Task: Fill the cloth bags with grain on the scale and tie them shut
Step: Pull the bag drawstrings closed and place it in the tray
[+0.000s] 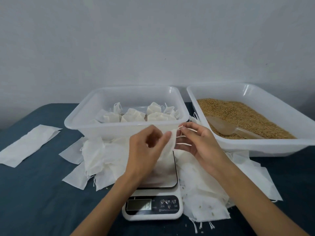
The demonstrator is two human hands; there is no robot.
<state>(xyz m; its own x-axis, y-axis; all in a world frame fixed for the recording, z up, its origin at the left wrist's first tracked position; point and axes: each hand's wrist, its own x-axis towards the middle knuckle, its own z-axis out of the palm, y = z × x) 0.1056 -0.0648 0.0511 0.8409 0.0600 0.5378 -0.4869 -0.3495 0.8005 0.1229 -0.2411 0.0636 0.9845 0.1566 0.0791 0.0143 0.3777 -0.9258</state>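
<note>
Over the metal plate of the kitchen scale (167, 178), my left hand (144, 150) grips the neck of a small white cloth bag (167, 147). My right hand (199, 142) pinches the bag's white drawstring (183, 143) just to the right of the neck. The bag's lower part is hidden behind my left hand. A white tub (265, 147) at the right holds brown grain (238, 114) with a tan plastic scoop (221, 127) lying in it. Behind my hands, another white tub (119, 130) holds several tied, filled bags (133, 114).
Empty white cloth bags lie in heaps left (102, 159) and right (213, 193) of the scale on the dark blue tablecloth (34, 193). A flat white cloth strip (29, 145) lies at the far left. A few grains dot the cloths. A grey wall stands behind.
</note>
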